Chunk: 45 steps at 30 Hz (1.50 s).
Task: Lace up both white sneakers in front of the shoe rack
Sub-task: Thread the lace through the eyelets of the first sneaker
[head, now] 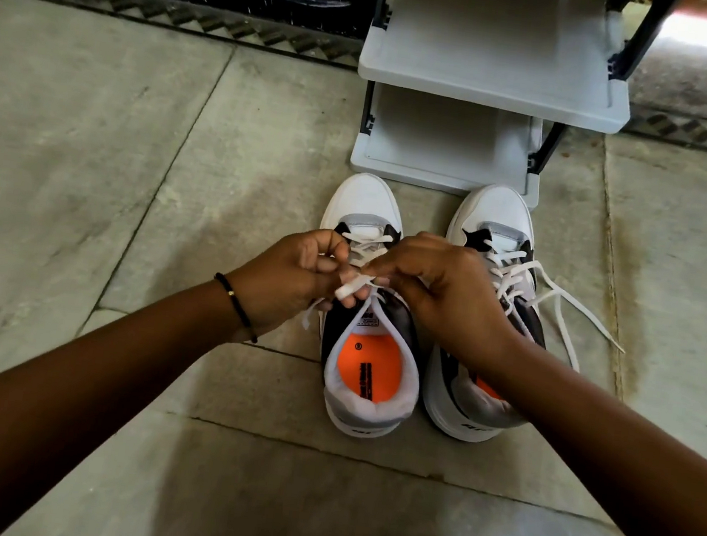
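- Forearms enter from bottom left and bottom right of frame, bare, converging at centre.
- Left hand (pixel 293 271): fingers curled tight, pinching a flat white lace (pixel 353 288) end; thin black cord bracelet (pixel 236 304) with one small gold bead on the wrist.
- Right hand (pixel 438 287): fingers narrowed on the same lace, just right of the left hand's pinch; fingertips of both hands nearly touching.
- Both hands sit over the throat of the left shoe (pixel 370 314), centre frame. A loose lace tail hangs below the left hand, beside the shoe's left edge.
- Left shoe: white smooth toe cap, grey panel behind it, black side panels, padded white collar, round opening showing an orange insole with black print. Upper eyelets crossed by lace; lower part hidden by the hands.
- Right shoe (pixel 494 249): just beside the left one, sides nearly touching, same build. Laces crossed loosely up the front, two long flat ends trailing onto the floor to the right. Heel partly covered by the right forearm.
- Both toes point up-frame, just short of the rack (pixel 490 84) base.
- Rack: top centre of frame, pale grey plastic shelves with rounded lips, dark uprights at the corners.
- Floor (pixel 90 146): large stone slabs, matte, mottled grey-green, thin dark joints. Patterned dark border strip across the top of frame.
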Available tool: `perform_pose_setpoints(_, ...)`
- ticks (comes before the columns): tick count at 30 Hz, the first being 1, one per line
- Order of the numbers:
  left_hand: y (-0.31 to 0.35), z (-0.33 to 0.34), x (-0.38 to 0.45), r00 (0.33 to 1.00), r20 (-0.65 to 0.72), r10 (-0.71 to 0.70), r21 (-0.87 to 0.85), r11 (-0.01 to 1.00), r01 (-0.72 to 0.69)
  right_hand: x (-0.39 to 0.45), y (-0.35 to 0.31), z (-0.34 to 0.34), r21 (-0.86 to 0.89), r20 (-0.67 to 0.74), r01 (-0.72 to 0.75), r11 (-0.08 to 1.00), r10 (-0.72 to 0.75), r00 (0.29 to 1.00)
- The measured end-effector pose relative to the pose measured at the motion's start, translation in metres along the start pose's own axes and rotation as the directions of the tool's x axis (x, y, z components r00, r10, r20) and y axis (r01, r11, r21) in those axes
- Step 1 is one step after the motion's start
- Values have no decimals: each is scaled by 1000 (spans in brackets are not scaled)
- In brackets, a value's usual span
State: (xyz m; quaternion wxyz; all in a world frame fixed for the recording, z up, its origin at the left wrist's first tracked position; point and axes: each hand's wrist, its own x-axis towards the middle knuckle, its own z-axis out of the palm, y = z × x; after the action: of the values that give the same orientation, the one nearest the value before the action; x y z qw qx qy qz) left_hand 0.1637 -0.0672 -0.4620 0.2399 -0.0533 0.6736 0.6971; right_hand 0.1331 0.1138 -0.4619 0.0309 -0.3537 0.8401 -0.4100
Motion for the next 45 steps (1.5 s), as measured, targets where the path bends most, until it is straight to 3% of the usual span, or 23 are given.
perform_pose_setpoints(3,0,1,2,999,6,-52,-77,996,52,0,4,-7,-262,145,234,936,-201,969)
perform_pose_setpoints(7,1,4,-2,999,35,25,84,996,-28,7,1,-15,-378,302,325,867,-216,928)
perform_pose_setpoints(9,0,5,-4,993,0,115,268,957,-111,11,-6,-16,-353,332,273,895,-153,931)
perform_pose_setpoints(12,3,7,-7,949,-104,297,518,831,-203,18,-16,-17,-169,269,-71,983,115,956)
perform_pose_setpoints(14,4,9,-10,901,-125,415,660,713,-237,22,-18,-20,-81,312,-295,952,305,900)
perform_pose_setpoints(16,4,14,-11,875,-108,472,715,649,-262,24,-19,-22,-84,349,-376,923,381,856)
perform_pose_setpoints(21,2,25,-11,843,-28,537,778,541,-320,13,-27,-21,-157,308,-340,927,373,875)
perform_pose_setpoints(24,0,32,-13,839,6,545,826,470,-311,7,-29,-18,-128,258,-389,912,410,875)
perform_pose_setpoints(30,-6,33,-17,852,-68,519,789,551,-273,4,-37,-14,-37,216,-458,888,455,864)
perform_pose_setpoints(37,-7,25,-14,903,-67,425,832,523,-185,1,-48,-2,47,256,-469,882,443,859)
perform_pose_setpoints(45,-4,14,-13,929,47,367,838,492,-236,-1,-46,8,-82,188,-449,890,457,870)
